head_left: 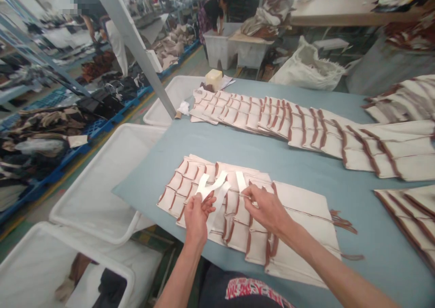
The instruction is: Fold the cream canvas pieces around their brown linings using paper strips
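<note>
My left hand (200, 215) is closed around several white paper strips (217, 181) that fan out above and below its fingers. In my right hand (263, 206), thumb and fingers pinch the lower end of a single white paper strip (241, 180). Both hands are over an overlapping row of cream fabric panels with brown edging (302, 204), spread on the blue-grey table. Brown loose ties (343, 222) stick out at the right end of this row. The fingers partly hide where the strips are gripped.
A longer row of similar panels (306, 127) crosses the far side of the table (156, 163); further panels lie at right. White plastic bins (98, 181) stand left of the table, near a slanted metal post (136, 40). Two people are in the background by heaped fabric.
</note>
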A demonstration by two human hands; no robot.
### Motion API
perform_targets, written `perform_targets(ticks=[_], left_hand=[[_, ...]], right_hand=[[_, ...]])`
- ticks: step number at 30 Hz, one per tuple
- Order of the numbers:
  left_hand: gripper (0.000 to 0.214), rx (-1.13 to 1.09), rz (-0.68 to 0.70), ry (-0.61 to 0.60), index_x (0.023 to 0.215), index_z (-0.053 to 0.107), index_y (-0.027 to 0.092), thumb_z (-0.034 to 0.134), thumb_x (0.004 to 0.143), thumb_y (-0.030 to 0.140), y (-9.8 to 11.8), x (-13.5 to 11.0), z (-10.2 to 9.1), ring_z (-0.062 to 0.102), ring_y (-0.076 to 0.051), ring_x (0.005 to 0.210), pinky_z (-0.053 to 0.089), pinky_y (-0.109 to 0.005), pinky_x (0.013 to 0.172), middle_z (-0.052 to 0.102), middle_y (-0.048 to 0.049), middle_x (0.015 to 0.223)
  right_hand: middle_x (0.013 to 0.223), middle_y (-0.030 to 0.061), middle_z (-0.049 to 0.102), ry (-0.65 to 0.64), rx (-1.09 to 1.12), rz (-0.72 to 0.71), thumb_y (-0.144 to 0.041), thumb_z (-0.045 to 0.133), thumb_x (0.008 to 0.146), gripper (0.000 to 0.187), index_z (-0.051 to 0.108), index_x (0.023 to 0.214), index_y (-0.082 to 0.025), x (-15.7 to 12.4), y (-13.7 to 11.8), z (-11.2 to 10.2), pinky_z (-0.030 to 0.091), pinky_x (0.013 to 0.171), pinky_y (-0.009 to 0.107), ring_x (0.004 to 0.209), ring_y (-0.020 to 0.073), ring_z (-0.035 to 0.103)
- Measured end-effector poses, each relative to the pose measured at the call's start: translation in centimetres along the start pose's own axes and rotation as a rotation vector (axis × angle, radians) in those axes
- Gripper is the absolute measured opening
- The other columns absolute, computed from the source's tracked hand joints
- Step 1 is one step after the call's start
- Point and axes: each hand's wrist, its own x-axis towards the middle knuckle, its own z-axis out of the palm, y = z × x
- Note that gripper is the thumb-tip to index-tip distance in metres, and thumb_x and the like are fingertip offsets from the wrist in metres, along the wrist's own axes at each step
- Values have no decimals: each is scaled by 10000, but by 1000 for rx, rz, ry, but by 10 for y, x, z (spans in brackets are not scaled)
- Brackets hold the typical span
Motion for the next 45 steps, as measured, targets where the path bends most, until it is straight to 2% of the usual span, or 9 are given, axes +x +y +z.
perform_targets(ticks=[4,13,20,27,30,33,37,41,45], left_hand=[[431,29,-1,31,928,611,156,816,778,505,-21,-6,-22,798,-220,789,582,-232,561,820,-153,976],[498,135,86,28,921,641,163,821,747,594,-32,7,-59,778,-203,845,570,-231,583,792,-84,974],[254,273,-74,4,979,686,121,676,984,375,-51,-5,-80,724,-146,733,588,-261,598,756,-48,919],[258,417,-172,90,1034,666,127,659,974,378,-50,-16,-101,741,-165,736,579,-268,597,775,-74,930],[300,512,-232,89,1002,664,134,715,869,399,-49,-36,-112,752,-194,703,547,-259,545,801,-122,914],[405,643,-299,19,971,698,147,780,731,463,-56,-58,-118,738,-205,700,532,-258,551,812,-118,894],[597,872,-365,-241,922,740,159,818,578,641,-79,-75,-96,735,-264,766,549,-312,617,819,-129,910],[650,1069,-315,-656,856,743,191,723,630,800,-104,-109,-36,719,-285,833,551,-339,709,810,-114,920],[610,1105,-278,-847,799,719,209,695,686,807,-133,-154,25,696,-270,834,518,-315,713,794,-90,898]], right_hand=[[864,23,746,-10,-29,26,-214,482,947,107,584,980,-227,-25,3,30,468,782,317,782,210,717],[905,63,751,-44,-109,112,-166,537,944,75,593,964,-211,-43,-2,74,427,676,289,837,240,727],[1088,100,748,-98,-91,93,-178,587,920,153,615,1069,-203,-53,-5,79,508,782,323,985,268,718],[1499,111,595,-165,102,14,-221,665,875,357,647,1232,-228,-98,-21,76,514,1009,372,1224,272,667],[1225,73,768,-185,179,68,-258,692,869,349,690,1217,-234,-131,-22,71,553,863,309,918,217,759],[807,-24,801,-162,205,221,-252,692,877,129,763,984,-246,-172,-8,64,524,711,231,683,160,732],[793,-32,794,8,128,545,-243,605,945,164,750,870,-235,-241,39,49,497,681,206,702,138,725],[910,68,790,262,-75,927,-322,532,992,213,705,980,-198,-328,91,34,497,702,283,777,204,721],[1094,150,737,382,-191,1098,-361,578,990,238,659,1091,-161,-392,134,29,513,766,340,960,260,697]])
